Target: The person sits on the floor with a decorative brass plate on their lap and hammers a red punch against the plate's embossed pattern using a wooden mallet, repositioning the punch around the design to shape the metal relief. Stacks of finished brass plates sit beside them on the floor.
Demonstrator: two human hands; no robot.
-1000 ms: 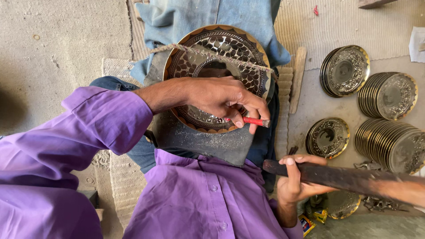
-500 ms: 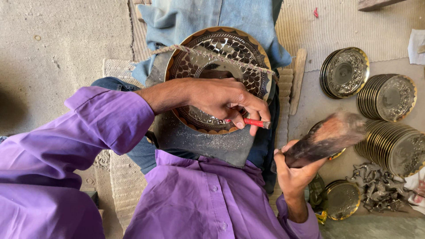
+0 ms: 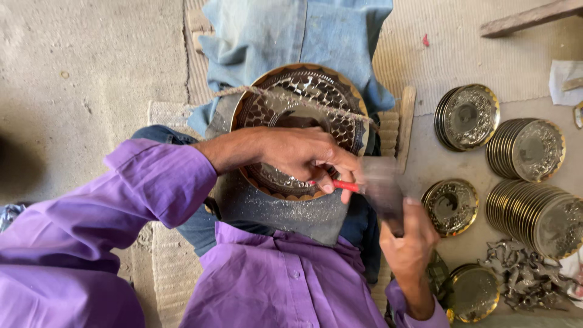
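Brass plate, round w/ pierced lattice, sits on the dark block in your lap, right under your left hand. That hand is pinched tight on a red-handled punch, tip down on the plate's near rim. Right hand is wrapped around a hammer; the head is motion-blurred just beside the punch's end, so exact contact can't be told.

To do this step well, in my view: keep the punch steady on the pattern line, heel of the left hand braced on the plate so it doesn't skate. Short, even taps; a heavy blow could likely tear the thin lattice. Keep fingertips low on the shank, clear of the struck end. Turn the plate, not your wrist, to reach the next cut.

Packages/labels: none readable. Far right of your right hand, a white paper or bag w/ indistinct markings at the frame edge. Stacks of finished plates stand on edge beyond that hand; metal scraps lie just right of it. A small red speck lies on the mat further out.
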